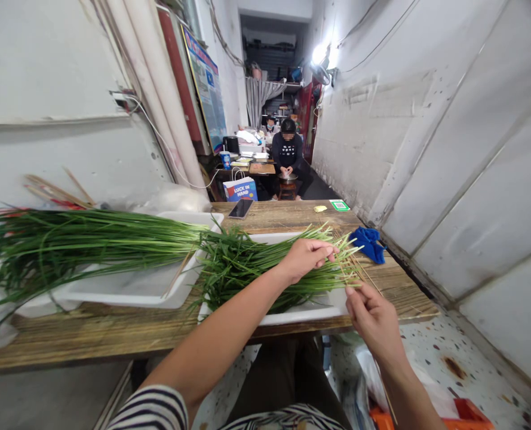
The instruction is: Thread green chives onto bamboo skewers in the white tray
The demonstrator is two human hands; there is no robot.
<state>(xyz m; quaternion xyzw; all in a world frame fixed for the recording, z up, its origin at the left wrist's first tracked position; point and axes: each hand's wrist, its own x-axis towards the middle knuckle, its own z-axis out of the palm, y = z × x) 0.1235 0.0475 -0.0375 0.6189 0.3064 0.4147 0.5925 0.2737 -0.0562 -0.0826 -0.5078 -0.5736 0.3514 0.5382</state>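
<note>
A heap of green chives lies in a white tray in front of me, pale stem ends pointing right. My left hand reaches over the heap, its fingers pinched together at the stem ends; chives seem to be between them. Near the tray's right end, my right hand is closed, thumb and forefinger beside a chive stem. A thin bamboo skewer runs down from this hand along the forearm; the palm hides its upper part. More thin skewers lie on the wooden table beyond.
Left, a second white tray holds long chives, with bundled sticks behind. Farther back are a phone, a QR card and a blue cloth. Beyond the table, a person sits over a metal bowl.
</note>
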